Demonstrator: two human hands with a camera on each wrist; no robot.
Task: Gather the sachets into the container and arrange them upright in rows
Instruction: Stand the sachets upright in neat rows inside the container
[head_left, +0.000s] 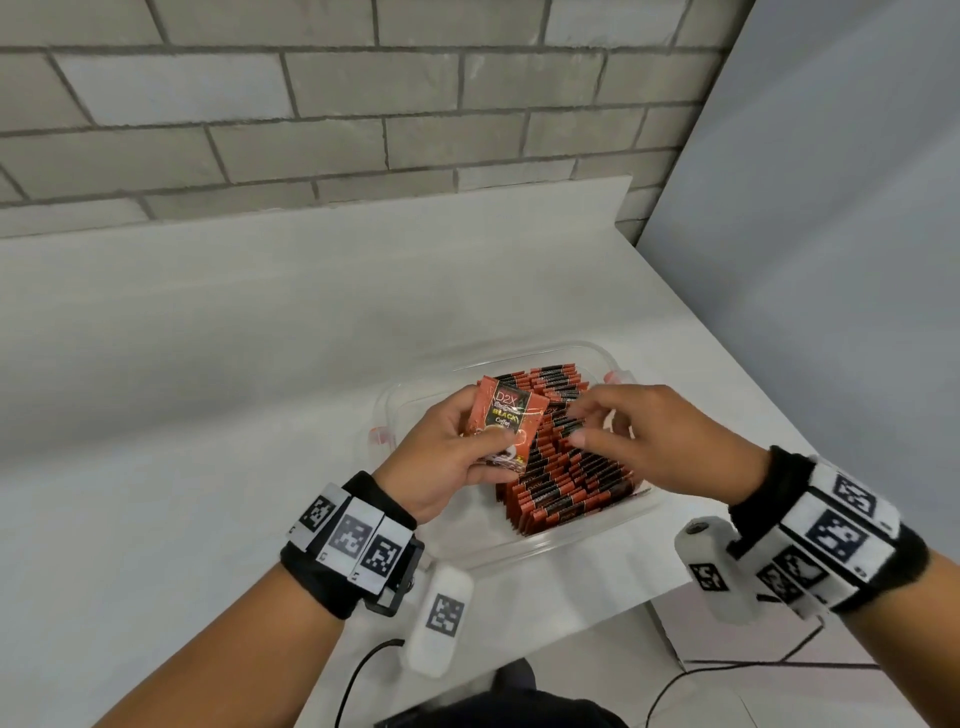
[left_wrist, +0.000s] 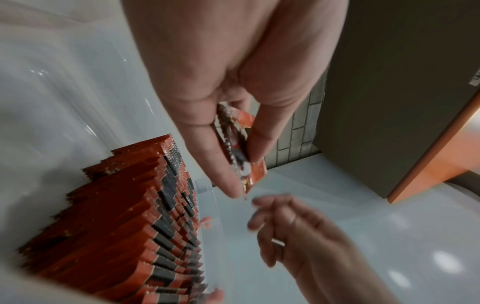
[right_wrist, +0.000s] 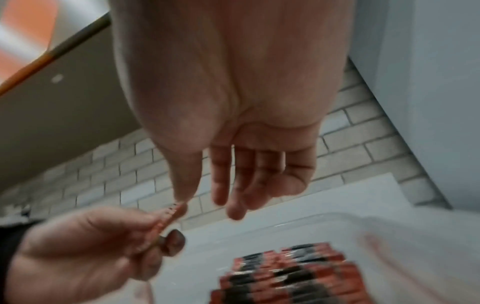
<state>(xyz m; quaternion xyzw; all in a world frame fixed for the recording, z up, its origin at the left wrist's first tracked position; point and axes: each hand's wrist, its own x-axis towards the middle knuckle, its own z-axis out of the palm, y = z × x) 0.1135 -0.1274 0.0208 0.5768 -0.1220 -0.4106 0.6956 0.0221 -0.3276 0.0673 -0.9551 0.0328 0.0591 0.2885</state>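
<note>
A clear plastic container (head_left: 524, 548) stands on the white counter and holds several red-and-black coffee sachets (head_left: 571, 467) upright in rows. My left hand (head_left: 457, 441) pinches a small stack of sachets (head_left: 506, 415) between thumb and fingers, above the container's left side. In the left wrist view those held sachets (left_wrist: 255, 168) show edge-on beside the packed rows (left_wrist: 130, 226). My right hand (head_left: 618, 421) hovers over the rows with fingers loosely extended and nothing in it; its fingers (right_wrist: 233, 185) hang apart in the right wrist view, just right of the held sachets (right_wrist: 168, 216).
The white counter (head_left: 182, 364) runs left and back to a grey brick wall (head_left: 311, 104). A pale panel (head_left: 831, 208) stands at the right. The counter's front edge is near my wrists, with cables (head_left: 363, 670) hanging below.
</note>
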